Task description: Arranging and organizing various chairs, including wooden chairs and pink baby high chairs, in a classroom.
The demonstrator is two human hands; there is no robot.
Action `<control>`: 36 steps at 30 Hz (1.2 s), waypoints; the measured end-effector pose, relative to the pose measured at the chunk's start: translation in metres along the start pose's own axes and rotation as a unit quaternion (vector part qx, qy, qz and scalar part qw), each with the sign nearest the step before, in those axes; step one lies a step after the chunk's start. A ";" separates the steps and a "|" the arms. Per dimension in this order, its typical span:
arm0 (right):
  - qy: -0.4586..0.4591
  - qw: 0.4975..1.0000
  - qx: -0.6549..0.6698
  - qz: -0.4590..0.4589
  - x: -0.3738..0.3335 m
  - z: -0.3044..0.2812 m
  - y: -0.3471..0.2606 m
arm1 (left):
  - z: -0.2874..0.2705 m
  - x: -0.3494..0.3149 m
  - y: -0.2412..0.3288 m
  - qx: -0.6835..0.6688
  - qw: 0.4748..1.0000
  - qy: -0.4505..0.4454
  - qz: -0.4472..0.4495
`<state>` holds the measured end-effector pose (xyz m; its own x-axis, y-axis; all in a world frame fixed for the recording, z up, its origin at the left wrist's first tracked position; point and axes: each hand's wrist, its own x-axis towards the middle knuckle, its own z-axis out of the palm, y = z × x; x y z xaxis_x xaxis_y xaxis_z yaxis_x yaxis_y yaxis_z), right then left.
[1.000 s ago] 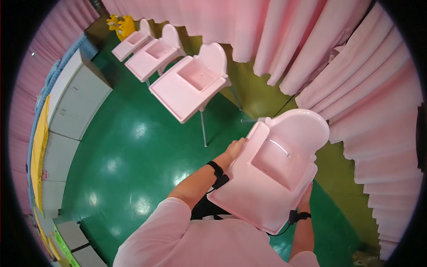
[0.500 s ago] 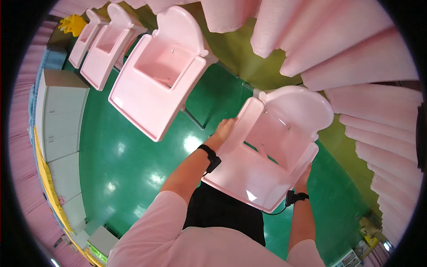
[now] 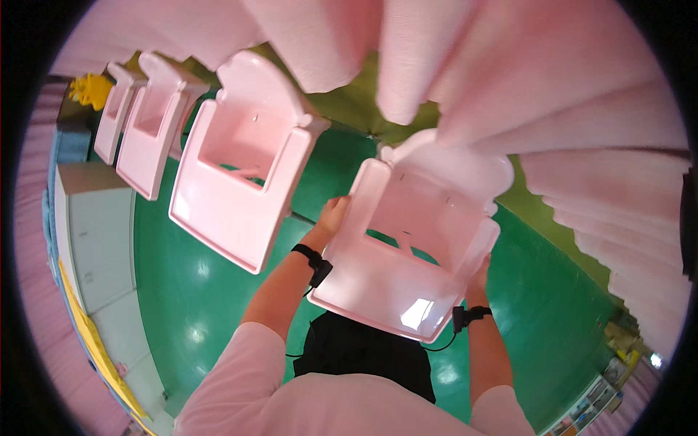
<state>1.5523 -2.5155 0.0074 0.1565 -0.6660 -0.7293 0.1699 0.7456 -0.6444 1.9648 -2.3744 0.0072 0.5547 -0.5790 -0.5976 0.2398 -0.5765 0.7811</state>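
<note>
A pink plastic high chair (image 3: 378, 287) with a tray, a seat well and a rounded backrest stands tilted in view before my body. My left hand (image 3: 334, 213) grips the left side of its tray, fingers partly hidden behind the edge. On the opposite side my right hand (image 3: 478, 282) is closed at the tray's edge, most of its fingers out of sight beneath it. Each wrist wears a black strap with a small device and cable. The top of the backrest (image 3: 465, 171) meets the hanging pink curtain (image 3: 494, 80).
To the left stands a row of matching pink high chairs, the nearest one (image 3: 225, 218) close beside my left hand. White cabinets (image 3: 105, 240) line the left wall. The floor (image 3: 218, 298) is shiny green. Shelves (image 3: 592, 400) with items sit at the lower right.
The held high chair has moved toward the curtained wall, and the curtain now overlaps its backrest top. My hands keep their places on its sides. My view has shifted forward too.
</note>
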 end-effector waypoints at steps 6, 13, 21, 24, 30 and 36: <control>0.162 0.932 -0.312 -0.089 0.002 -0.030 0.002 | 0.011 -0.016 0.035 0.264 0.916 0.135 0.270; 0.046 0.868 -0.465 -0.169 -0.180 -0.084 -0.005 | 0.121 -0.103 0.033 0.307 0.882 -0.184 0.305; 0.274 0.851 -0.436 -0.103 -0.384 -0.309 0.202 | 0.338 -0.282 0.024 0.700 0.414 -0.520 0.262; 0.333 0.941 0.054 0.028 -0.458 -0.369 0.251 | 0.406 -0.345 0.023 0.665 0.424 -0.521 0.325; 0.431 0.830 0.347 -0.071 -0.543 -0.437 0.283 | 0.535 -0.324 0.025 0.795 0.192 -0.497 0.290; 0.608 0.724 0.316 -0.078 -0.670 -0.536 0.353 | 0.691 -0.433 -0.025 0.779 0.367 -0.495 0.116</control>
<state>0.9862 -1.7942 0.1454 -0.8200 0.0591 -0.5693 0.5646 0.2468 -0.7876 1.1676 -2.5078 0.1212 -0.3309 -0.1974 -0.9228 -0.8966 0.3707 0.2422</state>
